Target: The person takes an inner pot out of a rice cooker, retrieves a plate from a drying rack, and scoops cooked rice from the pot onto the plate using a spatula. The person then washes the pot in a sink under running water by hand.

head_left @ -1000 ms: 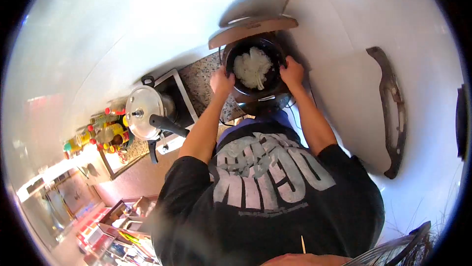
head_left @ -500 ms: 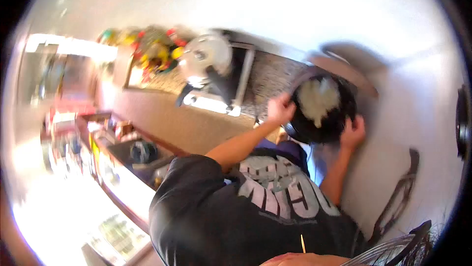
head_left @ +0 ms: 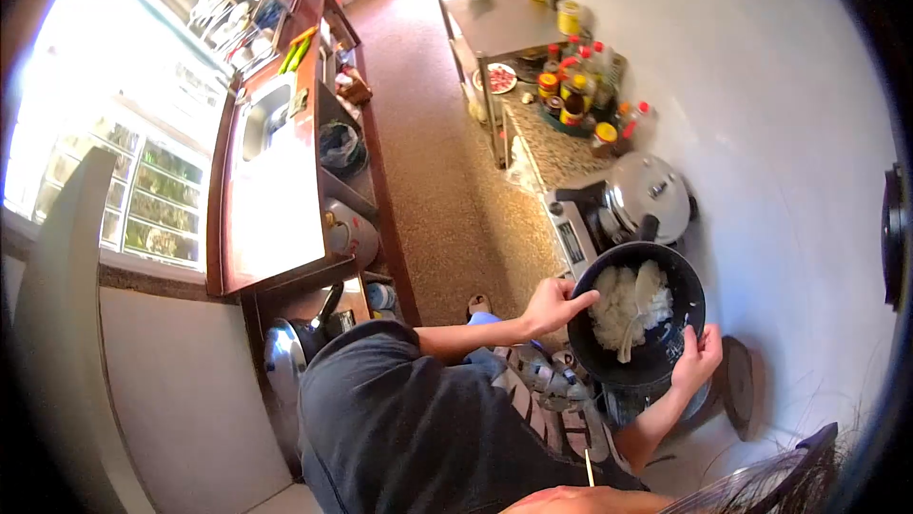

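Observation:
A black pot [head_left: 639, 373] tips slightly toward me in the head view, held by its rim in both hands. Inside are white rice [head_left: 613, 310] and a pale rice paddle [head_left: 645, 295], which lies on top. My left hand [head_left: 556, 307] is closed on the rim's near-left side, thumb over the edge. On the opposite side, my right hand [head_left: 699, 359] grips the rim, its other fingers partly hidden outside. A silver pressure cooker [head_left: 649, 195] with black handles sits on the stove [head_left: 571, 240] just beyond the pot.
Several sauce bottles [head_left: 575, 86] crowd the speckled counter [head_left: 547, 141], near a plate of red and white food [head_left: 500, 78]. A sink [head_left: 266, 119] and a lidded pan [head_left: 290, 348] are across the aisle. A round dark lid-like object [head_left: 737, 386] leans against the wall.
The view has swung toward the aisle and sink side and become sharper. Both hands still hold the pot, which now appears lower in the picture, beside the pressure cooker.

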The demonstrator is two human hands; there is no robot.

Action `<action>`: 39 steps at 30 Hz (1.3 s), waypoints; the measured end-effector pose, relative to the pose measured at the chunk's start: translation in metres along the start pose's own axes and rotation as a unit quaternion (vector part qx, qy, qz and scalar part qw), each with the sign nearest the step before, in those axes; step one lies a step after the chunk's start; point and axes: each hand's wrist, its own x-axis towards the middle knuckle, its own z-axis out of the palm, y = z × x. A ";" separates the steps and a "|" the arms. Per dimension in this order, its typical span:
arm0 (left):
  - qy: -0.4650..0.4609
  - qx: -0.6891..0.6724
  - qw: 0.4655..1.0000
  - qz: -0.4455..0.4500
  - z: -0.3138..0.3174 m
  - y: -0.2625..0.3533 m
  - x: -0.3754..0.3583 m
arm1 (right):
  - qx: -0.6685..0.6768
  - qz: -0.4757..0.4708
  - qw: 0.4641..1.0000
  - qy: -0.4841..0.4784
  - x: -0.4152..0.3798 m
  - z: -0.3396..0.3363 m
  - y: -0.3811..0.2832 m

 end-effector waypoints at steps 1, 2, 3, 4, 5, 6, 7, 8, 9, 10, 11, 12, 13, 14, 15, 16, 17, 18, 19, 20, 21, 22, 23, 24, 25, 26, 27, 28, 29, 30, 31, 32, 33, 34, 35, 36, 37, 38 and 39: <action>0.020 -0.044 0.999 0.004 -0.024 0.006 -0.001 | 0.008 0.006 1.000 -0.028 0.007 0.020 -0.021; 0.036 -0.090 0.995 0.008 -0.052 0.016 -0.010 | 0.011 0.014 0.998 -0.053 0.008 0.035 -0.050; 0.060 -0.093 0.994 0.002 -0.079 0.015 -0.004 | 0.015 0.001 0.997 -0.075 0.018 0.063 -0.065; 0.091 -0.113 0.989 -0.035 -0.114 0.035 -0.014 | -0.007 -0.039 0.996 -0.084 0.017 0.089 -0.102; 0.128 -0.104 0.986 -0.028 -0.141 0.021 -0.007 | -0.009 -0.041 0.993 -0.106 0.020 0.122 -0.116; 0.164 -0.092 0.982 -0.021 -0.168 -0.001 0.003 | -0.010 -0.043 0.991 -0.127 0.020 0.156 -0.126; 0.184 -0.086 0.979 -0.031 -0.199 -0.006 0.007 | 0.020 -0.038 0.988 -0.147 0.020 0.193 -0.132; 0.220 -0.062 0.973 -0.031 -0.226 -0.014 0.013 | 0.053 -0.032 0.984 -0.168 0.023 0.232 -0.133; 0.238 -0.085 0.967 -0.044 -0.257 -0.009 0.009 | 0.049 -0.036 0.981 -0.182 0.021 0.260 -0.157; 0.254 -0.106 0.960 -0.059 -0.288 -0.007 0.005 | 0.064 -0.028 0.977 -0.202 0.016 0.290 -0.177; 0.278 -0.117 0.952 -0.051 -0.312 -0.013 0.014 | 0.076 -0.030 0.972 -0.220 0.018 0.322 -0.185; 0.297 -0.088 0.949 -0.053 -0.342 -0.006 0.009 | 0.083 -0.035 0.968 -0.235 0.015 0.348 -0.200; 0.318 -0.087 0.942 -0.059 -0.368 -0.004 0.008 | 0.077 -0.035 0.964 -0.254 0.012 0.375 -0.207; 0.340 -0.086 0.934 -0.063 -0.391 -0.006 0.010 | 0.071 -0.036 0.959 -0.272 0.013 0.402 -0.215; 0.353 -0.118 0.926 -0.055 -0.410 -0.013 0.015 | 0.096 -0.024 0.949 -0.299 0.013 0.424 -0.232; 0.363 -0.115 0.922 -0.069 -0.428 -0.019 0.018 | 0.101 -0.037 0.945 -0.309 0.015 0.447 -0.239; 0.376 -0.116 0.917 -0.069 -0.448 -0.025 0.023 | 0.109 -0.039 0.937 -0.329 0.018 0.479 -0.245; 0.389 -0.117 0.911 -0.069 -0.464 -0.020 0.025 | 0.116 -0.041 0.929 -0.349 0.023 0.509 -0.250; 0.403 -0.115 0.905 -0.078 -0.479 -0.033 0.033 | 0.089 -0.062 0.922 -0.371 0.030 0.537 -0.260; 0.418 -0.113 0.898 -0.085 -0.497 -0.049 0.044 | 0.097 -0.063 0.914 -0.388 0.036 0.580 -0.253; 0.419 -0.123 0.893 -0.108 -0.513 -0.059 0.050 | 0.080 -0.075 0.907 -0.407 0.042 0.607 -0.274; 0.441 -0.139 0.881 -0.098 -0.526 -0.072 0.063 | 0.063 -0.087 0.898 -0.426 0.047 0.636 -0.297; 0.463 -0.160 0.867 -0.091 -0.541 -0.084 0.078 | 0.021 -0.119 0.888 -0.444 0.055 0.669 -0.314; 0.485 -0.183 0.851 -0.085 -0.559 -0.081 0.091 | -0.002 -0.164 0.871 -0.464 0.064 0.696 -0.339; 0.473 -0.181 0.853 -0.127 -0.583 -0.073 0.098 | 0.003 -0.176 0.864 -0.472 0.068 0.729 -0.351; 0.482 -0.183 0.848 -0.124 -0.611 -0.069 0.115 | 0.010 -0.191 0.858 -0.477 0.077 0.768 -0.368; 0.480 -0.183 0.844 -0.157 -0.638 -0.062 0.131 | -0.001 -0.204 0.852 -0.483 0.085 0.798 -0.388; 0.474 -0.181 0.839 -0.199 -0.662 -0.058 0.140 | 0.002 -0.202 0.849 -0.489 0.092 0.825 -0.405; 0.461 -0.175 0.842 -0.220 -0.690 -0.054 0.148 | 0.019 -0.206 0.843 -0.497 0.099 0.851 -0.423; 0.439 -0.212 0.842 -0.233 -0.716 -0.039 0.152 | 0.037 -0.214 0.838 -0.501 0.109 0.874 -0.444; 0.428 -0.256 0.834 -0.235 -0.743 -0.032 0.162 | 0.038 -0.241 0.832 -0.498 0.117 0.893 -0.470; 0.415 -0.302 0.824 -0.241 -0.766 -0.026 0.171 | 0.034 -0.241 0.829 -0.503 0.123 0.916 -0.489; 0.403 -0.386 0.808 -0.189 -0.787 -0.017 0.183 | 0.052 -0.245 0.819 -0.516 0.130 0.942 -0.509; 0.409 -0.372 0.809 -0.200 -0.809 -0.001 0.190 | 0.070 -0.249 0.809 -0.528 0.135 0.963 -0.526; 0.416 -0.399 0.799 -0.175 -0.826 -0.002 0.203 | 0.068 -0.254 0.806 -0.530 0.139 0.982 -0.544; 0.423 -0.423 0.788 -0.147 -0.845 -0.008 0.218 | 0.088 -0.275 0.798 -0.529 0.143 1.010 -0.553; 0.434 -0.444 0.772 -0.136 -0.862 -0.014 0.228 | 0.082 -0.280 0.787 -0.543 0.146 1.029 -0.566; 0.435 -0.446 0.771 -0.133 -0.880 -0.023 0.239 | 0.078 -0.285 0.776 -0.557 0.152 1.053 -0.576; 0.450 -0.444 0.762 -0.140 -0.898 -0.017 0.250 | 0.089 -0.296 0.766 -0.564 0.157 1.080 -0.583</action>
